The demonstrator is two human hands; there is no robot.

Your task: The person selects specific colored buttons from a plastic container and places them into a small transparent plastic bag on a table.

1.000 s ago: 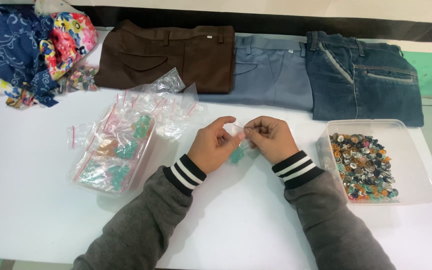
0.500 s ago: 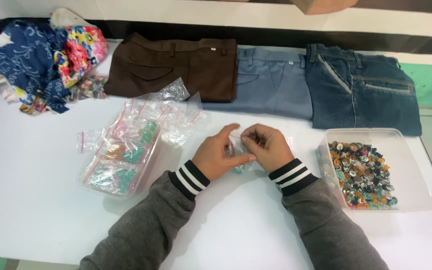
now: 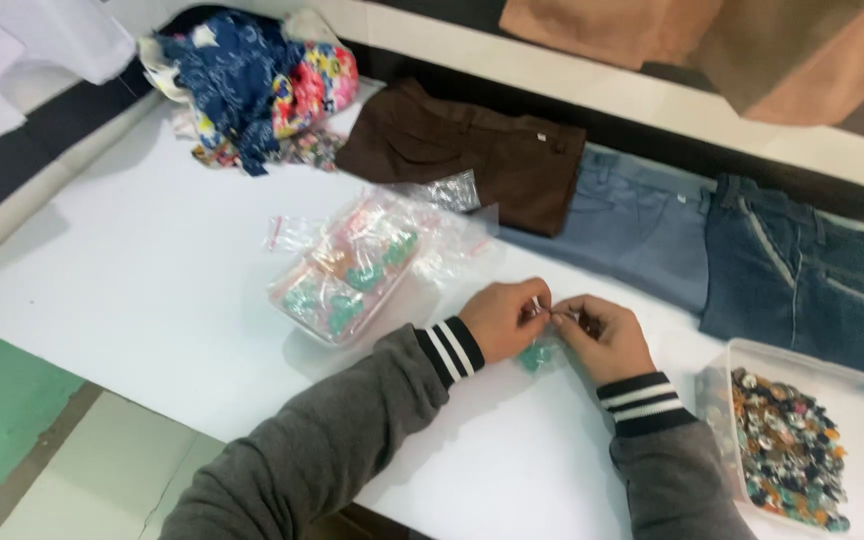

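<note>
My left hand [image 3: 501, 318] and my right hand [image 3: 603, 338] meet over the white table [image 3: 152, 270], fingertips pinched together on the top edge of a small clear plastic bag [image 3: 538, 352] with teal pieces inside. The bag hangs just below my fingers, partly hidden by them. To the left of my hands lies a pile of small clear bags [image 3: 352, 270] filled with teal and pink pieces.
A clear plastic tub of mixed colourful buttons [image 3: 787, 445] stands at the right. Folded brown trousers [image 3: 467, 150], light blue jeans [image 3: 632, 225] and dark blue jeans [image 3: 812, 265] lie along the far edge. A heap of patterned fabric [image 3: 252, 85] sits far left.
The head camera has swung left and tilted, so the scene shifts right. My hands stay together on the small bag in the same grip.
</note>
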